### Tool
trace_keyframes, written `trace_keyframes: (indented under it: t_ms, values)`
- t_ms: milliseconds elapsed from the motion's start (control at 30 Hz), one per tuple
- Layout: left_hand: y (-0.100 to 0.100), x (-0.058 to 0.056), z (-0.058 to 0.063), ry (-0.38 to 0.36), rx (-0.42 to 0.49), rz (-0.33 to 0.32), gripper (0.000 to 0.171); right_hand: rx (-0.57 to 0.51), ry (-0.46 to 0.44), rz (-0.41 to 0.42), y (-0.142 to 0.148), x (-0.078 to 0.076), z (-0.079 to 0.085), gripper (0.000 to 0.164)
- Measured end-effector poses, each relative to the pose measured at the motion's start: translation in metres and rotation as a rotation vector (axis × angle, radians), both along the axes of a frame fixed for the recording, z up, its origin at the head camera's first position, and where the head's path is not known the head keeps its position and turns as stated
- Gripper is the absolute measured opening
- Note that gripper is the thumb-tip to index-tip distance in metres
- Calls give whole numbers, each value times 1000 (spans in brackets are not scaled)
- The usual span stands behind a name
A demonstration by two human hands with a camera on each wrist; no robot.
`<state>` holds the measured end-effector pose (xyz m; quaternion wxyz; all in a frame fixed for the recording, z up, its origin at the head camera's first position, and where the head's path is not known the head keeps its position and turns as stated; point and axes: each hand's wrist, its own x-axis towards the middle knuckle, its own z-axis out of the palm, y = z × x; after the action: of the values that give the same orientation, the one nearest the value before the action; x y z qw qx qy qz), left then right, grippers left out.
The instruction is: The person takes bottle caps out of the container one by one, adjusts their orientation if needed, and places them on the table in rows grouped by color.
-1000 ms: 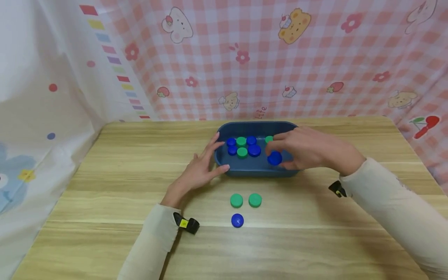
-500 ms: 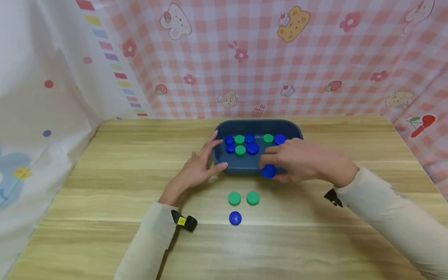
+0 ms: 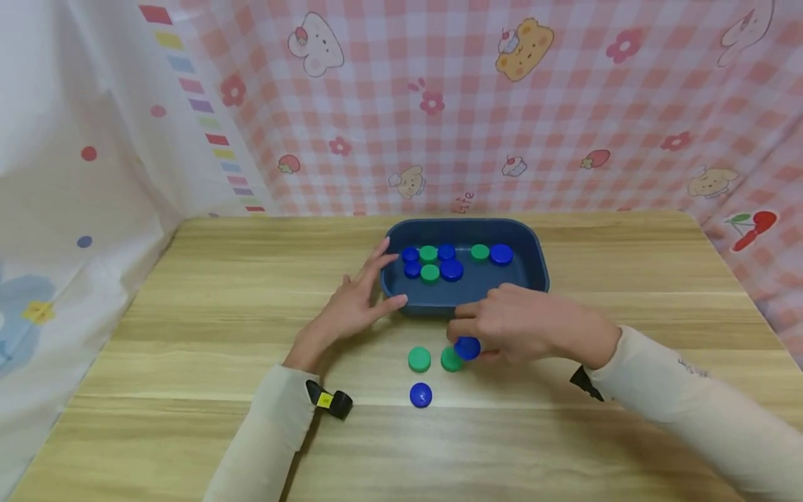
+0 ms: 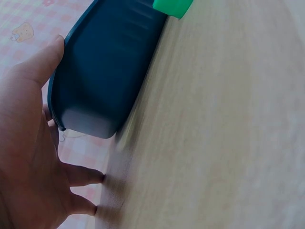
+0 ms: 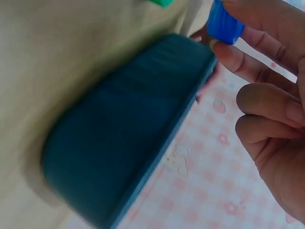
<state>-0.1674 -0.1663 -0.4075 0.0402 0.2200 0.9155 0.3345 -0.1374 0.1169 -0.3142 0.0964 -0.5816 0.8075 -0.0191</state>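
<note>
The right hand (image 3: 523,324) pinches a round, ridged blue plastic cap (image 3: 467,347) near a round green plastic cap (image 3: 449,359), while beyond that grip the left hand (image 3: 351,305), fingers spread, touches an oblong dark-blue tray (image 3: 484,277)

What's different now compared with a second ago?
The right hand has carried its pinched blue cap out from over the tray, toward the person and slightly left. The left hand stays at the tray's end; the table caps and visible tray caps lie as before.
</note>
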Motion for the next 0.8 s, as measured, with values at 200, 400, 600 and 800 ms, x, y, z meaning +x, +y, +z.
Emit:
trace_keyframes:
  t_ms: [200,400,600,800]
  values:
    - [0,0,0,11,-4,-4,73,-5,-15,62,-8,7,-9,29]
    - [0,0,0,14,-5,-5,74,7,-13,98,-13,13,-18,25]
    - [0,1,1,13,-5,-6,74,16,30,139,-16,20,-28,25]
    - [-1,1,0,13,-4,-7,74,17,64,154,-19,24,-33,26]
